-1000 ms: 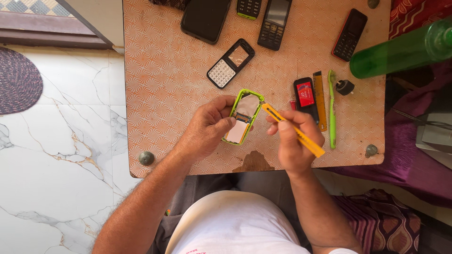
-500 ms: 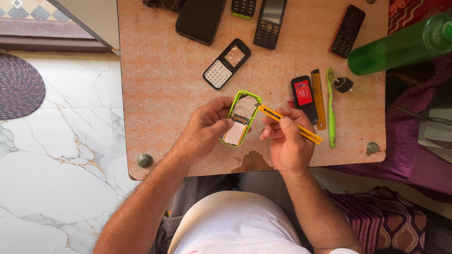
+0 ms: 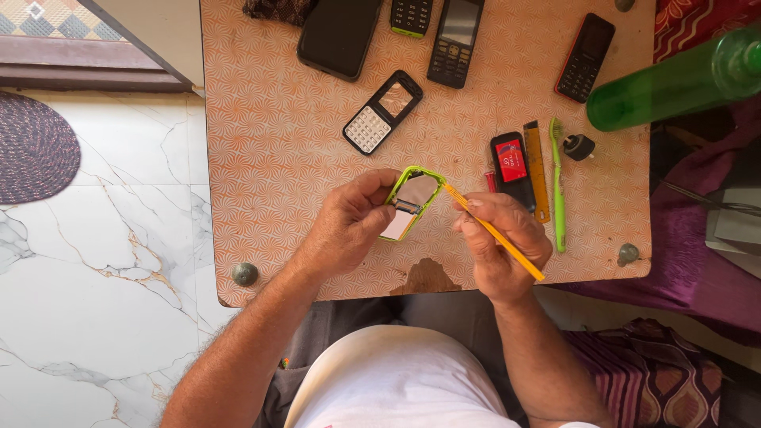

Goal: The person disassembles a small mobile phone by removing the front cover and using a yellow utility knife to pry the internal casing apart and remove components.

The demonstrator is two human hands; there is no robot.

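Left hand (image 3: 349,230) grips a lime-green plastic phone frame (image 3: 412,202) above the orange patterned table (image 3: 269,158). Right hand (image 3: 499,238) holds a thin orange-yellow stick tool (image 3: 493,231), tip touching the frame's upper edge. Just right: black-red battery (image 3: 511,168), green toothbrush (image 3: 558,186). Black-white keypad phone front (image 3: 382,112) lies above.

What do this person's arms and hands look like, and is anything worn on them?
Both forearms are bare and hairy, with no sleeves showing. The left hand and right hand wear no gloves; no rings, watch or bands show. Nails are short. A white shirt covers the torso.
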